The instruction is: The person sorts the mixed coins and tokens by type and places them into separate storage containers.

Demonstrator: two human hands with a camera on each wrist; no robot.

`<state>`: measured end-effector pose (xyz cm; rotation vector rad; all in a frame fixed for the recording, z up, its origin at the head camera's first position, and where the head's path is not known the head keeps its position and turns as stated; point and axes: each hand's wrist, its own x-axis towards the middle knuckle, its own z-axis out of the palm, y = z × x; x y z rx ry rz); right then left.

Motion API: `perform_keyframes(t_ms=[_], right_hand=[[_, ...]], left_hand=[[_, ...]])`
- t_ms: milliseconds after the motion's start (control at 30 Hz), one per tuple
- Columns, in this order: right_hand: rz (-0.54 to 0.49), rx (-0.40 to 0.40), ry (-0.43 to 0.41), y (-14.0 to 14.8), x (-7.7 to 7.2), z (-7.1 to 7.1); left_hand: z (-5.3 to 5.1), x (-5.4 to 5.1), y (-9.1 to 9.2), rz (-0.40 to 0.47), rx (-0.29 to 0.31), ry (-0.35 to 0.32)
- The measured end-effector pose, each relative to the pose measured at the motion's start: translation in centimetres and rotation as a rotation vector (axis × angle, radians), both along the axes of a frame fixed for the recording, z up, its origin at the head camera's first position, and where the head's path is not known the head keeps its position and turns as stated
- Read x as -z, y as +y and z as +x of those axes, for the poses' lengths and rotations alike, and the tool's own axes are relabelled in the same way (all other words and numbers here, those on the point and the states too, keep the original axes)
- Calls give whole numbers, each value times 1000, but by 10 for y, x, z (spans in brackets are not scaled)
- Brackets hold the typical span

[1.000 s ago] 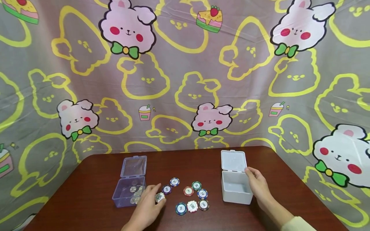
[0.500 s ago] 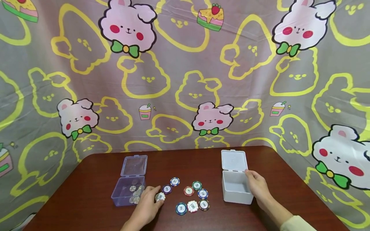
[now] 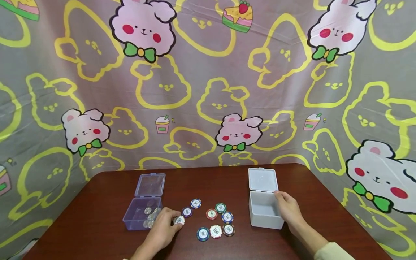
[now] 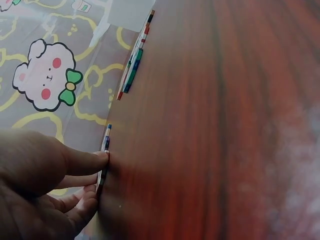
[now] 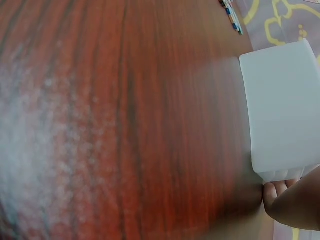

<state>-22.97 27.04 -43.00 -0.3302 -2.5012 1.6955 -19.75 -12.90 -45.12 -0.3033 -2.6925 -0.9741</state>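
My left hand (image 3: 162, 224) rests on the table beside the translucent purple box (image 3: 128, 216), with thumb and fingers at opposite edges of a white poker chip (image 3: 179, 220). In the left wrist view, the chip's thin edge (image 4: 101, 176) shows between thumb and fingers. Several silver coins (image 3: 148, 211) lie inside the purple box, partly behind the hand. My right hand (image 3: 289, 209) holds the right side of a white plastic box (image 3: 266, 221), thumb at its rim. Both boxes have their lids tipped back. Inside the white box, no contents show.
A purple chip (image 3: 187, 212) and a blue-and-yellow chip (image 3: 196, 203) trail behind the white one. Several other chips lie mid-table, among them a red chip (image 3: 212, 214) and a dark blue-green chip (image 3: 203, 234). A patterned cloth (image 3: 208, 90) hangs behind the brown table (image 3: 208, 184).
The left hand shifts very slightly left and its fingers draw closer round the white chip. The head view tilts a little. The right hand stays at the white box.
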Motion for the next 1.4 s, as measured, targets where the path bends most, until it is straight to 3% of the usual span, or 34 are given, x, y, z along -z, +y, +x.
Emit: perform_keyframes(t_ms=[600,900,1067,1400], right_hand=[[2,-19,-3,0,-2,1],[2,-19,2,-1,-3,0],[16,-13,25,-1,-3,1],[39,-10,22,-2,-2,1]], left_hand=[[-1,-1,-1,17,-4,-18],[2,-2,0,82,-3,-9],[3,-4,0,190,23,-34],[4,-10,1,485,150,-183]])
